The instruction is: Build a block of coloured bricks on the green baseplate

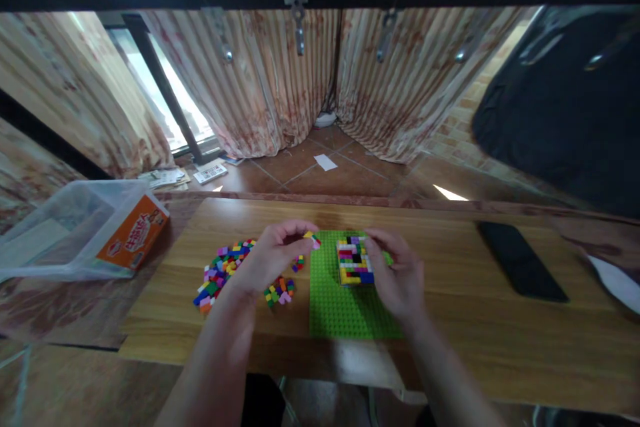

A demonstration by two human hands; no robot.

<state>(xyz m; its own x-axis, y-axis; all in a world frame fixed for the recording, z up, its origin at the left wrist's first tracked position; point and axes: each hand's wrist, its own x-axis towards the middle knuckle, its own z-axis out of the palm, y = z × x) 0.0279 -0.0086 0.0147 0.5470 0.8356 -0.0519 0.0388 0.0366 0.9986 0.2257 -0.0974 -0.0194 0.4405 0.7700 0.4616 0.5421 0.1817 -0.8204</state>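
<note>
left hand [280, 248] pinching small bricks [315, 241], right hand [399, 273] against brick block [355, 259], grip unclear, orange label [133, 235], blurred characters [131, 238]

Brick block [355, 260] partly out of sight behind the right hand [400, 275]

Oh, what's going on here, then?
A person is working with toy bricks at a wooden table. The left hand pinches a few small bricks at its fingertips. The right hand is at the right side of a multicoloured brick block, which stands on a green baseplate; whether it grips the block is hard to tell. A larger pile of loose bricks lies to the left.
</note>
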